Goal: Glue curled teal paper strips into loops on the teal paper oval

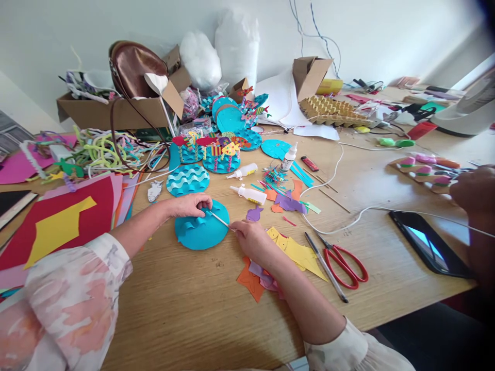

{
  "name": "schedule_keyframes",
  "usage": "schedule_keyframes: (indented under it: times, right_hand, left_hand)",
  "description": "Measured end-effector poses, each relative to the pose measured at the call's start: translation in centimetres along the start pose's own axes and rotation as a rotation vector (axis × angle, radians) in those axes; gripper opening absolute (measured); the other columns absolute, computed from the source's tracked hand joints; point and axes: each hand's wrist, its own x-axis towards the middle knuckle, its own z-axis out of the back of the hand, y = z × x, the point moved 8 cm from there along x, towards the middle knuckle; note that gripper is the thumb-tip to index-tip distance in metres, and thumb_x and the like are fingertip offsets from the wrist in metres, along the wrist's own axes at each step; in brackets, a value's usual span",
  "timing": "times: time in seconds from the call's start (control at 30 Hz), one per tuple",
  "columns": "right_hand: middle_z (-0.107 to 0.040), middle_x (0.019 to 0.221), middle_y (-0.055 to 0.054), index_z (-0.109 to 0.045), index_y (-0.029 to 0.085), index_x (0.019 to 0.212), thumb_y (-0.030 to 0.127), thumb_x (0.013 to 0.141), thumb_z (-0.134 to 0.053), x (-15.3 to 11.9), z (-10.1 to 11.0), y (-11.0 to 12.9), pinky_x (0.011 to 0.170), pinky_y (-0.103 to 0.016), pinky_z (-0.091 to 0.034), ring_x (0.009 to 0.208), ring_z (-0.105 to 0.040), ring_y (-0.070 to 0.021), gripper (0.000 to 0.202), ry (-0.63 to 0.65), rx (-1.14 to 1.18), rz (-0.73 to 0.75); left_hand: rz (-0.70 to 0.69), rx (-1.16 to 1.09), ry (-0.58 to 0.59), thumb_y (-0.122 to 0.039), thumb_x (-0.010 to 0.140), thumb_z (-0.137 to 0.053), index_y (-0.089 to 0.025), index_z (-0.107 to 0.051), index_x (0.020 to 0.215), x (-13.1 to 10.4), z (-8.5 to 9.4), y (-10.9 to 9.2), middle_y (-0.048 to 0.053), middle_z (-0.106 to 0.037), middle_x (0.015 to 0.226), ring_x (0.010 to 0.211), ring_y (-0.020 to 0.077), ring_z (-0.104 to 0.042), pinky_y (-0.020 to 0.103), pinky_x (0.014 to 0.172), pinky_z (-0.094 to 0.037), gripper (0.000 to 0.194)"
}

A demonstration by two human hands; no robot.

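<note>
– Where do we see the stick (219,219)?
– Over the blue disc (203,239), pinched in our right hand (250,239); our left hand (194,204) curls at the disc's far edge, hold unclear.

A wooden table (181,309) bears a blue disc (201,236), pen (326,266), scissors (331,248).

Three squeeze bottles (287,159), two white bundles (237,49), one pair of red-handled scissors (336,253), one pen (326,266), one phone (421,242), one white stick (220,219) and one brown bag (135,67) are appearing at one worktop (162,309).
</note>
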Motion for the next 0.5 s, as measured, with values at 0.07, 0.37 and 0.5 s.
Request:
schedule_keyframes:
  times: [0.07, 0.37, 0.5]
  right_hand:
    - [-0.066, 0.085, -0.007, -0.066, 0.018, 0.096, 0.005, 0.078, -0.039, -0.1, 0.2, 0.1, 0.067, -0.021, -0.041, 0.077, -0.059, -0.0147, 0.035, -0.007, 0.018, 0.004]
    - [-0.066, 0.087, -0.005, -0.064, 0.019, 0.098, 0.008, 0.079, -0.039, -0.7, 1.4, -0.9, 0.066, -0.021, -0.041, 0.077, -0.059, -0.0136, 0.033, -0.051, 0.109, -0.040]
    - [-0.066, 0.084, -0.005, -0.064, 0.019, 0.098, 0.006, 0.077, -0.039, -0.7, 1.0, -0.8, 0.064, -0.021, -0.040, 0.074, -0.058, -0.0135, 0.035, -0.026, 0.069, -0.044]
  left_hand:
    - [0.003, -0.007, -0.007, -0.021, 0.058, -0.053, -0.016, -0.053, 0.085, 0.1, 0.0, 0.2, 0.000, -0.049, 0.077, 0.071, 0.0142, -0.045, 0.024, 0.061, -0.038, 0.027]
    - [0.007, -0.048, -0.028, -0.022, 0.058, -0.056, -0.018, -0.050, 0.087, 0.2, 0.0, 0.5, 0.000, -0.048, 0.078, 0.071, 0.0140, -0.044, 0.025, 0.063, -0.039, 0.030]
    - [-0.005, -0.060, -0.021, -0.023, 0.059, -0.057, -0.018, -0.049, 0.088, 0.0, -0.1, 0.4, -0.001, -0.047, 0.077, 0.071, 0.0137, -0.043, 0.025, 0.063, -0.039, 0.031]
